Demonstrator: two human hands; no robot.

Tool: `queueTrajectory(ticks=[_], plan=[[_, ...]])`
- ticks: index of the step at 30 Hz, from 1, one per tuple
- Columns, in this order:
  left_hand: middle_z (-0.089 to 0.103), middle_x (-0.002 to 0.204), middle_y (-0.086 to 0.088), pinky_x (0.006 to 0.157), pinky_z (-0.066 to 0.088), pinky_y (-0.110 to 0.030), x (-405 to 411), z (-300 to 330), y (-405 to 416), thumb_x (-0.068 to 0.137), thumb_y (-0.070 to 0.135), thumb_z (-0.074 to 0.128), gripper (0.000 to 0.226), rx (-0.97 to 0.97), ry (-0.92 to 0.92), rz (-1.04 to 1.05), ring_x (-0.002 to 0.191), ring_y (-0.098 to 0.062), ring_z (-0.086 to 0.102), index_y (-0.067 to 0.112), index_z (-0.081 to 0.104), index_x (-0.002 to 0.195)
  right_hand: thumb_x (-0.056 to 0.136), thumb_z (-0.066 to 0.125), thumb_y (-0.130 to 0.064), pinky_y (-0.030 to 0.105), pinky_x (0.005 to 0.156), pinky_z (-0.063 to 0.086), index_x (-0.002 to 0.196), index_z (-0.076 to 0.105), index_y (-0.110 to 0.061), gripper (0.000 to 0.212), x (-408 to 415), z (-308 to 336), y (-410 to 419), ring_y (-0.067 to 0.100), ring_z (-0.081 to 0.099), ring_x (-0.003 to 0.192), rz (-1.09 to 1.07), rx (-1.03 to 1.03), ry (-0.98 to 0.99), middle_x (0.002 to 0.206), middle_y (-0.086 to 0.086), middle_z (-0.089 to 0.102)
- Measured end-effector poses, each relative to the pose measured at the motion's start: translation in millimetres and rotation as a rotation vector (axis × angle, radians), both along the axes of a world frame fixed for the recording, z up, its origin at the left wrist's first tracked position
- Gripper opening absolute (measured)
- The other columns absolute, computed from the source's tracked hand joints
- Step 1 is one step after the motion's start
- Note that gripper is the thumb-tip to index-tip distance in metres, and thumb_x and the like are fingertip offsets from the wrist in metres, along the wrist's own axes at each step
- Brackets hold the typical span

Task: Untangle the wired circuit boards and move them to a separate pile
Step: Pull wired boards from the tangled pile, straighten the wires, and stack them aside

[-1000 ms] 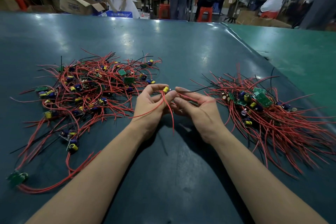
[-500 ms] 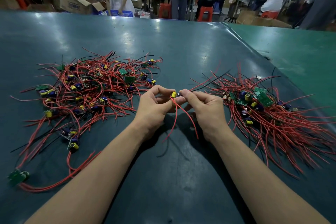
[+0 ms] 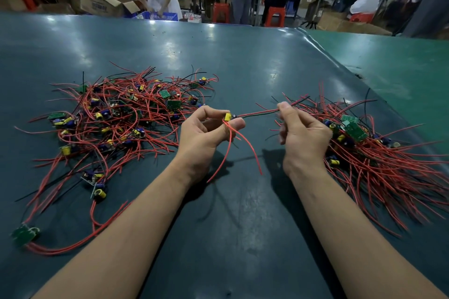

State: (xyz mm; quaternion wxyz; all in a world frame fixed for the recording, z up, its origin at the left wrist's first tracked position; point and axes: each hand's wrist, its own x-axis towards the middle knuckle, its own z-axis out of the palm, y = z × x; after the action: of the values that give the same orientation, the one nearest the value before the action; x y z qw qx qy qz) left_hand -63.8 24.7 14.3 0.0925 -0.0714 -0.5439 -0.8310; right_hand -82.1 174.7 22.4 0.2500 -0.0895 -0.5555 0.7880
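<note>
A dark green surface (image 3: 243, 60) carries two heaps of small circuit boards trailing red and black wires. Toward the left edge lies the tangled pile (image 3: 116, 124), wide and knotted, with loose boards straggling toward the near left corner.

At the centre, the left hand (image 3: 206, 133) pinches one board (image 3: 228, 117) between thumb and forefinger, its grip narrow and closed on the part by a yellow component. Two red leads (image 3: 243, 145) hang loose below the fingers. From the board, a red and a black wire (image 3: 260, 113) run taut to the right hand (image 3: 301, 133), whose thumb and fingertips pinch them near their far end.

Toward the right edge lies the sorted pile (image 3: 379, 150), wires fanned roughly the same way.

The piece looks very light. The wires seem soft and springy, likely to snag on neighbours, while the solder joints are probably fragile. Holding the stiff board body, not the leads, seems safest when placing it on the right-hand heap.
</note>
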Motion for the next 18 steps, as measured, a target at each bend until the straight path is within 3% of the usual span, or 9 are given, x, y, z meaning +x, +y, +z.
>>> queueTrajectory(ticks=[5, 8, 11, 13, 16, 18], plan=[[0.068, 0.079, -0.011, 0.060, 0.050, -0.023, 2, 5, -4, 0.059, 0.012, 0.080, 0.032, 0.100, -0.043, 0.035, 0.078, -0.028, 0.064, 0.012, 0.058, 0.083, 0.088, 0.071, -0.013, 0.018, 0.037, 0.029, 0.067, 0.063, -0.011, 0.023, 0, 0, 5, 0.007, 0.036, 0.036, -0.085, -0.049, 0.037, 0.044, -0.007, 0.046], [0.071, 0.073, -0.010, 0.058, 0.047, -0.021, 2, 7, -5, 0.064, 0.017, 0.078, 0.030, 0.159, -0.054, 0.094, 0.066, -0.019, 0.064, 0.010, 0.055, 0.082, 0.092, 0.067, -0.017, 0.021, 0.037, 0.032, 0.071, 0.061, -0.014, 0.022, 0, 0, 10, 0.009, 0.041, 0.038, -0.160, -0.033, 0.061, 0.052, -0.009, 0.054], [0.068, 0.073, -0.005, 0.058, 0.047, -0.021, -3, 5, -11, 0.075, 0.017, 0.076, 0.027, 0.228, -0.097, 0.250, 0.060, -0.009, 0.061, 0.014, 0.051, 0.081, 0.095, 0.062, -0.021, 0.041, 0.056, 0.046, 0.074, 0.057, -0.021, 0.021, -2, 0, 17, 0.023, 0.050, 0.059, -0.257, 0.052, 0.050, 0.069, 0.002, 0.061], [0.062, 0.078, -0.002, 0.064, 0.051, -0.024, -6, 3, -13, 0.077, 0.015, 0.078, 0.030, 0.122, -0.091, 0.356, 0.064, -0.009, 0.059, 0.017, 0.048, 0.078, 0.094, 0.063, -0.023, 0.042, 0.064, 0.045, 0.077, 0.060, -0.024, 0.017, 1, -3, 15, 0.023, 0.051, 0.067, -0.230, 0.248, 0.073, 0.074, 0.002, 0.060], [0.064, 0.087, -0.004, 0.073, 0.054, -0.028, -3, 0, -7, 0.070, 0.022, 0.081, 0.031, -0.087, 0.026, 0.396, 0.072, -0.009, 0.061, 0.015, 0.051, 0.077, 0.092, 0.065, -0.019, 0.032, 0.056, 0.047, 0.089, 0.066, -0.029, 0.011, 12, -7, -3, 0.010, 0.055, 0.061, 0.024, 0.520, 0.147, 0.073, -0.013, 0.061], [0.061, 0.093, -0.009, 0.074, 0.052, -0.032, 2, -3, -6, 0.069, 0.025, 0.085, 0.031, -0.401, 0.178, 0.480, 0.081, -0.015, 0.061, 0.014, 0.057, 0.078, 0.092, 0.066, -0.013, 0.026, 0.049, 0.045, 0.099, 0.067, -0.033, 0.021, 17, -10, -13, 0.007, 0.052, 0.054, 0.230, 0.560, 0.140, 0.072, -0.014, 0.059]])
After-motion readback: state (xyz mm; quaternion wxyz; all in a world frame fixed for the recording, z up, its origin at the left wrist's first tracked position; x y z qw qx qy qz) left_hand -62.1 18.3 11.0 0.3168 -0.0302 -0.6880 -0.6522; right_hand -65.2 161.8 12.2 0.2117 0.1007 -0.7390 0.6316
